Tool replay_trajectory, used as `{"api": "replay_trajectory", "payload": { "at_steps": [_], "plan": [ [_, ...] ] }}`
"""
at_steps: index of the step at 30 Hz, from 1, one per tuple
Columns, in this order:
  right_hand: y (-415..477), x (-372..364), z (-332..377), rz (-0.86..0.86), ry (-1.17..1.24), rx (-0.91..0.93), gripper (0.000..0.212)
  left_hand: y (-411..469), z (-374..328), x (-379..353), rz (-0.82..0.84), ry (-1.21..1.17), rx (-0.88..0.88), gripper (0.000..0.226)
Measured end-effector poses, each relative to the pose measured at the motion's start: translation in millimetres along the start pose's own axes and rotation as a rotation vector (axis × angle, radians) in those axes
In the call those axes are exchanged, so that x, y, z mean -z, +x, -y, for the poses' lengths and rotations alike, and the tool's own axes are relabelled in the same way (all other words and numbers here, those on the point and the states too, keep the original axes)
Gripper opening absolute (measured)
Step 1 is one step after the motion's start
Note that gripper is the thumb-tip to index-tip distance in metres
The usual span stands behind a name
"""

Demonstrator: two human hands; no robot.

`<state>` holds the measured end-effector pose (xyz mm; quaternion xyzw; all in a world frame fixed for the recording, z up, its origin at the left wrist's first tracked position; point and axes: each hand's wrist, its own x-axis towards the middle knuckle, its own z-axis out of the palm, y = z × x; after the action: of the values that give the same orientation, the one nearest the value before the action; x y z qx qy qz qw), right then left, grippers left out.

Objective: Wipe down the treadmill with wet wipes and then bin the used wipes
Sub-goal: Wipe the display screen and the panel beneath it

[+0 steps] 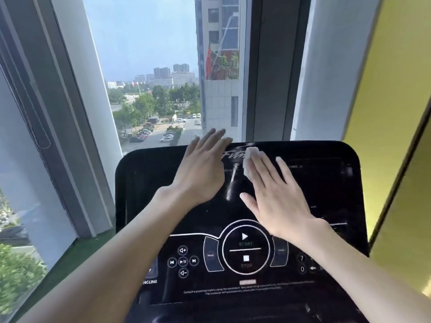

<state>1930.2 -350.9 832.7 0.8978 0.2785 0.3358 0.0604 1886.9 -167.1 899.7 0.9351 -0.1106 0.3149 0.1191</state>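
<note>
The treadmill console (144, 183) is the landmark: a glossy black panel standing before a tall window (149, 66). The right hand (277, 197) lies flat on the upper part of the console, fingers straight and spread, pressing a white wet wipe (250, 159) against the surface under its fingertips (the wipe shows just past them, near the console's top edge). The left hand (203, 169) is just left of the right one, open with fingers straight, reaching the console's top edge. Below both hands sits the round start/stop control (246, 250). A yellow panel (396, 89) rises right of the console.
</note>
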Motion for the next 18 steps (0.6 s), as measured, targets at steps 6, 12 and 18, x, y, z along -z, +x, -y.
{"api": "replay_trajectory", "payload": {
  "at_steps": [6,12,18],
  "plan": [
    [-40.2,-15.6,-87.2,0.024,-0.013,-0.228,0.076,29.5,-42.8,-32.4,0.08,0.035,-0.078,0.066],
    [-66.5,-24.2,-125.5,0.078,0.063,-0.33,0.081,32.8,-59.5,-50.4,0.069,0.148,-0.046,0.065],
    [-108.9,-39.4,-117.0,0.099,0.045,-0.343,0.082,32.2,-64.4,-43.4,0.135,0.152,-0.04,0.068]
  ]
}}
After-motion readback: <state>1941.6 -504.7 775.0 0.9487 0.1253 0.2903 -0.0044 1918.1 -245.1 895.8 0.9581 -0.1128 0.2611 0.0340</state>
